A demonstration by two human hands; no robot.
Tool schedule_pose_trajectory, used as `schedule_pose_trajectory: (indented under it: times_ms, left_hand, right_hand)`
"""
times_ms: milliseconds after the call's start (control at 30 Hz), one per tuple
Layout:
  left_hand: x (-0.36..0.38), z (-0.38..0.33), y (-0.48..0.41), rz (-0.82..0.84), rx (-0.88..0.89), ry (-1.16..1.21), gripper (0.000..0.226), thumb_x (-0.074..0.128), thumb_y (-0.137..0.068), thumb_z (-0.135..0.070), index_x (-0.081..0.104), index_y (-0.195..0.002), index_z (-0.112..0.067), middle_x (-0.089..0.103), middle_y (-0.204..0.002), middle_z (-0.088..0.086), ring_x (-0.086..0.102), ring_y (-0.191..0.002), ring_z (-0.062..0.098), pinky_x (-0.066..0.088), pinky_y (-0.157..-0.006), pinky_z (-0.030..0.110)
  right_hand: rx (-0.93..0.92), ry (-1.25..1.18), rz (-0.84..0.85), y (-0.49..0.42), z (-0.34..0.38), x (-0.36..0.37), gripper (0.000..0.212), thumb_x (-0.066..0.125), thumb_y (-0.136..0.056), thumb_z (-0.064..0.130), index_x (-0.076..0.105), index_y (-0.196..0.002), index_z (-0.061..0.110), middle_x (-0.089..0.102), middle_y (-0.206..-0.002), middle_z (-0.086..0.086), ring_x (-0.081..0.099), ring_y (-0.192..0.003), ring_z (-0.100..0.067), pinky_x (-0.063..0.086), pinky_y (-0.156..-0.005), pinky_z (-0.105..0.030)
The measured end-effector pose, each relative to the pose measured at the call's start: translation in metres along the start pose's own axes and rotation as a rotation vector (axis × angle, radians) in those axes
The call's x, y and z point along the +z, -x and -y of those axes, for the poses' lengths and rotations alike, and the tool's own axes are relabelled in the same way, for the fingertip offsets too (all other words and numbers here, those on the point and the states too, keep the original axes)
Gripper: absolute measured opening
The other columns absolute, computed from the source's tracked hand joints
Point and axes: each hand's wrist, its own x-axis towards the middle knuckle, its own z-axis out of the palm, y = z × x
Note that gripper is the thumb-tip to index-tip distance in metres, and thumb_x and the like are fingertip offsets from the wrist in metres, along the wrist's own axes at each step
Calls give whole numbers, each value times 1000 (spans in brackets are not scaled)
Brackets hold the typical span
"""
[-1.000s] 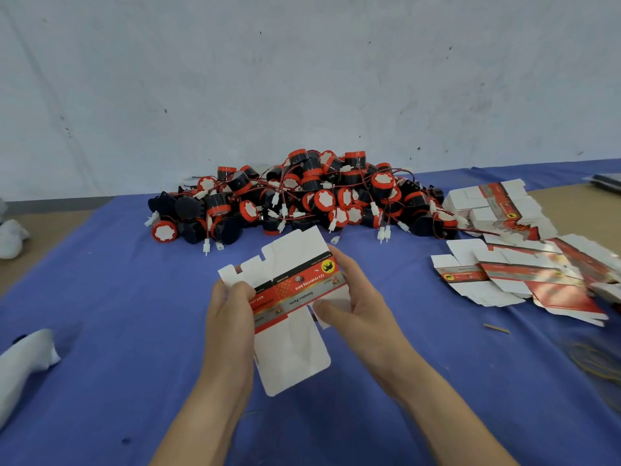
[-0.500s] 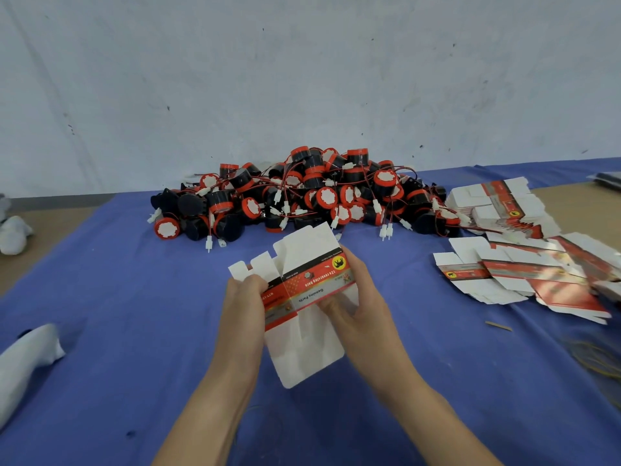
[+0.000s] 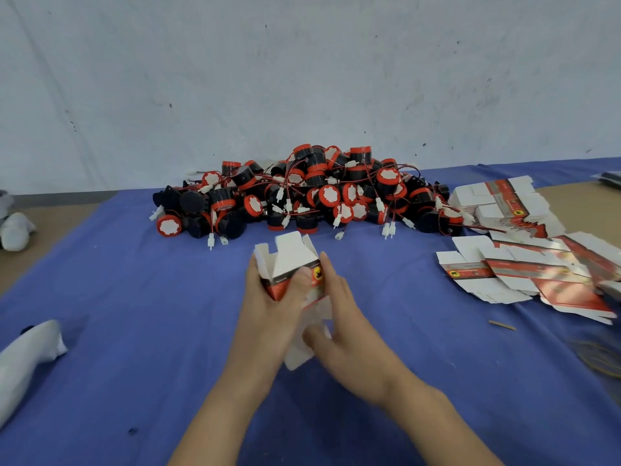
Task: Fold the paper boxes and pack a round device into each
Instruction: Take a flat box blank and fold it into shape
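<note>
The left hand [image 3: 268, 307] grips a half-folded box [image 3: 290, 260] above the tabletop [image 3: 134, 297], the right hand [image 3: 346, 331] pinches its bottom flap [image 3: 300, 353], and nothing from the pile of devices [image 3: 302, 196] is packed yet.

A heap of round devices [image 3: 302, 193] sits at the back middle of the cloth [image 3: 134, 297], close to the wall. Flat box blanks [image 3: 524, 267] lie overlapping to its right. In front of the heap, the half-folded box [image 3: 289, 264] is held between the left hand [image 3: 268, 307] and right hand [image 3: 342, 317]. At the near left edge lies a bundle [image 3: 30, 348] — perhaps a glove.
</note>
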Motion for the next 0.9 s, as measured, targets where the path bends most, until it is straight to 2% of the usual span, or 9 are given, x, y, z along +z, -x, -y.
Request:
schedule_pose_trajectory:
  times_ms: [133,200,267,400,500,600,700,767,900]
  left_hand:
    - [-19,-3,-7,102,35,69,35,68,-88,-46,62,-121,-35,73,-104,-19,70,-91,-2,49,-65,7]
    - [-20,-4,-4,242,29,77,47,70,-83,-54,64,-124,-31,74,-110,-11,71,-97,5,52,-71,11]
    - [-17,-3,2,324,27,80,42,69,-85,-52,66,-121,-32,75,-109,-9,72,-97,8,53,-72,12]
    - [-5,-7,4,210,63,51,41,61,-79,-53,63,-116,-36,74,-97,-18,70,-85,-4,49,-62,6]
    - [1,-5,2,100,104,-12,25,59,-90,-44,58,-115,-46,68,-107,-18,62,-93,-15,45,-66,1]
    - [6,-3,6,167,110,52,36,55,-92,-47,55,-128,-42,69,-115,-20,63,-104,-9,46,-76,3]
    - [7,-6,9,254,111,59,54,60,-82,-55,49,-133,-41,67,-113,-26,64,-104,-8,46,-77,4]
    - [7,-6,9,266,106,63,47,66,-86,-49,51,-130,-39,69,-111,-23,65,-102,-6,48,-76,5]
    - [2,-4,10,296,104,78,33,64,-86,-35,59,-119,-38,70,-109,-17,66,-104,0,51,-79,10]
  right_hand:
    - [11,-402,-116,-4,9,-17,54,51,-94,45,39,-146,50,55,-136,29,54,-124,6,46,-92,-8]
    - [35,-499,-158,-6,13,-22,56,55,-92,63,41,-144,51,62,-131,26,59,-119,4,49,-88,-9]
    - [52,-544,-149,-6,15,-23,60,56,-88,62,43,-144,49,68,-123,19,66,-112,-2,53,-82,-14]
    - [14,-555,-214,-8,18,-20,52,64,-85,55,51,-135,47,72,-114,10,72,-102,-11,57,-73,-21]
    - [-61,-481,-349,-9,18,-19,46,70,-85,47,51,-126,51,71,-114,13,71,-101,-11,57,-73,-23]
    - [-126,-386,-416,-7,16,-17,46,75,-88,37,49,-124,48,67,-117,15,69,-105,-12,59,-80,-30]
    - [-151,-324,-332,-5,14,-6,56,79,-80,46,48,-127,52,60,-128,14,65,-115,-13,57,-90,-32]
    - [-165,-268,-259,-4,13,-1,62,77,-75,47,46,-127,60,49,-140,13,59,-126,-14,54,-98,-36]
    - [-151,-203,-138,-3,15,-10,72,72,-72,43,40,-130,69,26,-151,34,31,-146,-1,46,-110,-37]
